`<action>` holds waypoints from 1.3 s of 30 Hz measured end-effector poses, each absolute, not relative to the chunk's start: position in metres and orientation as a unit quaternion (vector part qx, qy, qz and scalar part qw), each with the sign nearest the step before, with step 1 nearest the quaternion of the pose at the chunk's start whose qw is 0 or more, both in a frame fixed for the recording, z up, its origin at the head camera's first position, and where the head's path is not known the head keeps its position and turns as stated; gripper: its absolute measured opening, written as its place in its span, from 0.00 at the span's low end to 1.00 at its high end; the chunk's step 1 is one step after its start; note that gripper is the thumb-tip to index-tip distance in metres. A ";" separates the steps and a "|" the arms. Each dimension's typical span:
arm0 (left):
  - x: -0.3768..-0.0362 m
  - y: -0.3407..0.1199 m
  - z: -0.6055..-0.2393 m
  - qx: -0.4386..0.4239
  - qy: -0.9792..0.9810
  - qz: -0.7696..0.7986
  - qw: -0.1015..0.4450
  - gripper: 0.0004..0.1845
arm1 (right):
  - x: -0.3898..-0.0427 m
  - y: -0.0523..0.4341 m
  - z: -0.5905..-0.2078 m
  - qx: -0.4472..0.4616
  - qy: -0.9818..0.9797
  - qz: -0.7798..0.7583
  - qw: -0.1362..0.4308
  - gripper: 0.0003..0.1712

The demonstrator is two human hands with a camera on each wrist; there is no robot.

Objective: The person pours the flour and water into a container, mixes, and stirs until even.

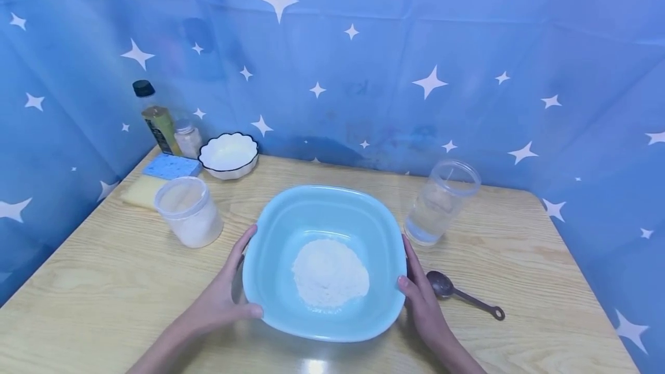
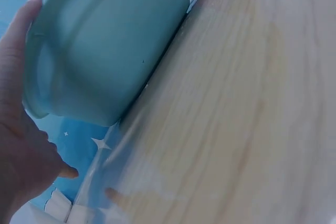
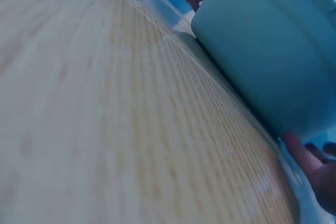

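Note:
A light blue plastic basin (image 1: 322, 194) stands on the table with a mound of white powder (image 1: 330, 273) in its bottom. My left hand (image 1: 223, 299) holds its left side, thumb at the near rim and fingers spread along the outer wall. On the opposite side my right hand (image 1: 423, 299) grips the basin, its thumb over the rim. Low on the wall in the right wrist view, a finger (image 3: 299, 153) touches the basin near its base. In the left wrist view the left thumb (image 2: 23, 24) lies along the rim.
Left of the basin are a tub of white powder (image 1: 194, 221), sponges (image 1: 171, 166), an oil bottle (image 1: 160, 126), a small jar (image 1: 188, 138) and a scalloped bowl (image 1: 228, 153). A clear cup of water (image 1: 433, 209) and a dark measuring spoon (image 1: 441, 284) lie to the right. A starred curtain (image 1: 332, 62) hangs behind.

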State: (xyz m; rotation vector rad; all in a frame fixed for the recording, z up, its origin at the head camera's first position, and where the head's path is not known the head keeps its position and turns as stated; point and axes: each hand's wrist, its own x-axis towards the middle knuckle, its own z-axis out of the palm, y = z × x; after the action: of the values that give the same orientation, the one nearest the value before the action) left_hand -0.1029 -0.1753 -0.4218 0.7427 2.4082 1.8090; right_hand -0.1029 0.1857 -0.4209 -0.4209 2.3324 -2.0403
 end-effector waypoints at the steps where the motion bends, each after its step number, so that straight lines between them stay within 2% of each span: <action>1: -0.103 -0.175 -0.422 0.237 0.777 0.582 0.021 0.62 | -0.103 0.186 -0.421 -0.134 0.745 -0.653 0.007 0.34; 8: -0.102 -0.174 -0.423 0.227 0.786 0.575 0.020 0.62 | -0.103 0.187 -0.421 -0.142 0.751 -0.645 0.011 0.33; 12: -0.102 -0.175 -0.424 0.228 0.785 0.576 0.012 0.61 | -0.105 0.192 -0.413 -0.170 0.759 -0.627 0.042 0.33; 19: -0.098 -0.175 -0.429 0.229 0.777 0.586 0.014 0.59 | -0.104 0.225 -0.368 -0.256 0.799 -0.539 0.065 0.30; 25: -0.099 -0.167 -0.432 0.231 0.766 0.600 0.018 0.59 | -0.103 0.282 -0.316 -0.202 0.907 -0.367 0.025 0.26; 30: -0.098 -0.166 -0.432 0.226 0.762 0.607 0.020 0.58 | -0.128 0.315 -0.291 -0.120 0.935 -0.332 -0.020 0.36; 34: -0.097 -0.165 -0.429 0.235 0.761 0.605 0.020 0.57 | -0.162 0.311 -0.303 -0.091 0.912 -0.401 0.006 0.49; 37: -0.097 -0.164 -0.428 0.241 0.755 0.609 0.027 0.57 | -0.185 0.298 -0.321 -0.094 0.886 -0.454 0.013 0.50; 39: -0.096 -0.165 -0.427 0.246 0.748 0.615 0.033 0.56 | -0.195 0.289 -0.332 -0.086 0.873 -0.479 -0.006 0.48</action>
State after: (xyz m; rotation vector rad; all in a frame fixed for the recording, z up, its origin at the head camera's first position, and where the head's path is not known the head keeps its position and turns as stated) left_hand -0.0964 -0.1646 -0.4273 0.7571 2.3033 1.8934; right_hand -0.1953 0.2889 -0.3322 -0.2721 2.7538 -1.5109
